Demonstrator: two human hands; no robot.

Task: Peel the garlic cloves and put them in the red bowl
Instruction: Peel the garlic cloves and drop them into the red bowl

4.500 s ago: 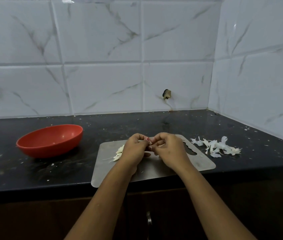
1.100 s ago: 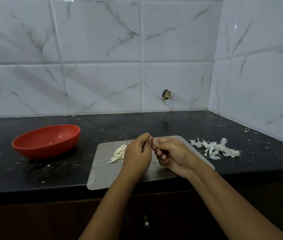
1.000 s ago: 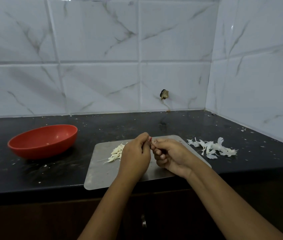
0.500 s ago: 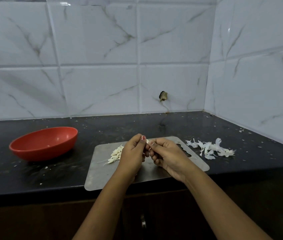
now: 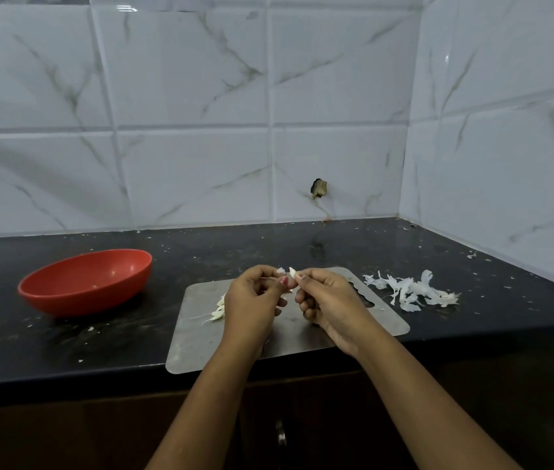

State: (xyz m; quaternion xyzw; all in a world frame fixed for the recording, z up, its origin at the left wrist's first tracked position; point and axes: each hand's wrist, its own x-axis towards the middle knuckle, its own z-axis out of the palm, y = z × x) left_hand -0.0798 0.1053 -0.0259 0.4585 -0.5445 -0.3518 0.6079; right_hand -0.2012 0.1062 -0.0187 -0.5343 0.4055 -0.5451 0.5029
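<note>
One clove [image 5: 291,273] atop right grip [image 5: 331,300]

Pale garlic cloves [image 5: 218,308] in a small heap — red bowl [image 5: 75,300] upright, leftward.

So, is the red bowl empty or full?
Looks empty: the red bowl shows a bare inside; its near wall hides the bottom.
</note>
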